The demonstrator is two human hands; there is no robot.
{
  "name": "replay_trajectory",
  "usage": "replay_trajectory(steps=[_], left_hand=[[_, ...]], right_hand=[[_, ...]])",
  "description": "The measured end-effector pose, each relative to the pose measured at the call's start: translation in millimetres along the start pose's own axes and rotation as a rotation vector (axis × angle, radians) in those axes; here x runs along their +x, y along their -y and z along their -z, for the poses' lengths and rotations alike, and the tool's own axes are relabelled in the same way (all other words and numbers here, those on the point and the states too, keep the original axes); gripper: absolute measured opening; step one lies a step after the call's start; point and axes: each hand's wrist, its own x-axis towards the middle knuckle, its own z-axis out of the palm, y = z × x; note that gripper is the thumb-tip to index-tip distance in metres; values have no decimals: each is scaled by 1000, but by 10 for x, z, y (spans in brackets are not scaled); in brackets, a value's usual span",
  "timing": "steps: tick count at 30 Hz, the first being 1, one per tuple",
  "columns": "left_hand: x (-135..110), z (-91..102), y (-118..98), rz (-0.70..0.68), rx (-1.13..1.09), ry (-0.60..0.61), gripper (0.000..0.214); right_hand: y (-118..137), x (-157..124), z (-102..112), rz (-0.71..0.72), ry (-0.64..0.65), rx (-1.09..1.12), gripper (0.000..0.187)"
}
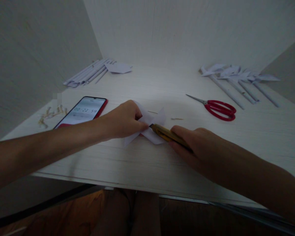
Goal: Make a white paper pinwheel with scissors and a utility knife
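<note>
A white paper pinwheel [157,137] lies low over the table in front of me, its folded blades spread out. My left hand [127,121] pinches it near the centre with thumb and fingers. In my right hand [194,144] is a yellow utility knife [166,132], its dark tip pointing at the pinwheel's middle, close by my left thumb. Whether the tip touches the paper I cannot tell. Just beyond the pinwheel lie two short thin sticks, one a small wooden piece [177,118].
Red-handled scissors [220,109] lie to the right. Several finished paper pinwheels on rolled sticks [243,82] rest at the back right. Rolled paper tubes [88,73] and folded paper [119,68] are back left. A phone [85,109] and small tan pieces [51,114] lie left.
</note>
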Motion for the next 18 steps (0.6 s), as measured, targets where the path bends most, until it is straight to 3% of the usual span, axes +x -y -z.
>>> replay_trajectory(steps=[18], left_hand=[[-8, 3, -19, 1, 22, -4, 24]], right_hand=[[8, 2, 20, -9, 7, 1, 21]])
